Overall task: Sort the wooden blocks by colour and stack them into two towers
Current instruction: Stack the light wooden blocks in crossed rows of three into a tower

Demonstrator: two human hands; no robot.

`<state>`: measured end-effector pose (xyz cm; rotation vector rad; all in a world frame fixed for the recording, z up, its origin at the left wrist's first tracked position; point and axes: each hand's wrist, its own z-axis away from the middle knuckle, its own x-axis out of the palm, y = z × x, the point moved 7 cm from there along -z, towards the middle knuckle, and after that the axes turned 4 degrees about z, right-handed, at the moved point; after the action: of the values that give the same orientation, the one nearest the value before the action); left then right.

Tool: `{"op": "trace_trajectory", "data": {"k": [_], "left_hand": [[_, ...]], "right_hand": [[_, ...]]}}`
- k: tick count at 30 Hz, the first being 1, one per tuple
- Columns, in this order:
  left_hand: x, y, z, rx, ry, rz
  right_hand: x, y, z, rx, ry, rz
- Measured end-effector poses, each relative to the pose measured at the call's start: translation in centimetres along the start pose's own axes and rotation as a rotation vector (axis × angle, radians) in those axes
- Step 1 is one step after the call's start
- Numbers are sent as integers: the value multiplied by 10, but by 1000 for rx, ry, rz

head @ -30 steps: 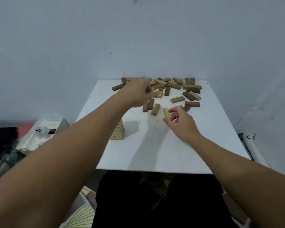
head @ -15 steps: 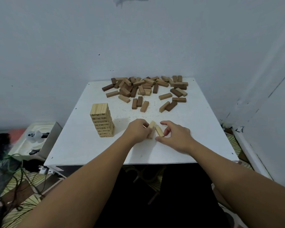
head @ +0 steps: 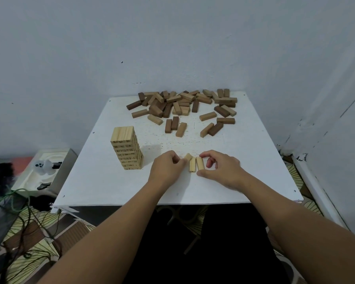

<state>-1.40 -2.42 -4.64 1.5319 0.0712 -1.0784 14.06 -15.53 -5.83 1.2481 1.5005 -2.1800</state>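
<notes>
A tower of light wooden blocks [head: 127, 147] stands on the left of the white table [head: 102, 181]. Three light blocks [head: 195, 163] lie side by side near the table's front middle. My left hand [head: 166, 168] holds the leftmost of them with curled fingers. My right hand [head: 220, 168] pinches the rightmost block between thumb and forefinger. A loose heap of light and dark blocks [head: 182, 105] covers the far part of the table.
Single blocks [head: 180, 129] lie scattered between the heap and my hands. The wall [head: 172, 48] closes the table's far and right sides. A white box with small items [head: 43, 171] and cables [head: 18, 212] sit on the floor at the left.
Both hands came back from the heap to the front of the table with light blocks. The blocks now lie together in a row between my hands.
</notes>
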Motion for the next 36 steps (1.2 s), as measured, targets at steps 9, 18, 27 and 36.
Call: {"op": "trace_trajectory", "data": {"k": [9, 18, 27, 36], "left_hand": [[7, -9, -3, -6, -112, 177], [15, -17, -3, 45, -208, 249], [17, -19, 2, 79, -217, 128], [18, -2, 10, 158, -60, -72]], "right_hand": [[-2, 1, 2, 9, -63, 0], [-1, 3, 0, 10, -80, -95], [-1, 9, 1, -25, -123, -199], [1, 10, 0, -47, -56, -216]]}}
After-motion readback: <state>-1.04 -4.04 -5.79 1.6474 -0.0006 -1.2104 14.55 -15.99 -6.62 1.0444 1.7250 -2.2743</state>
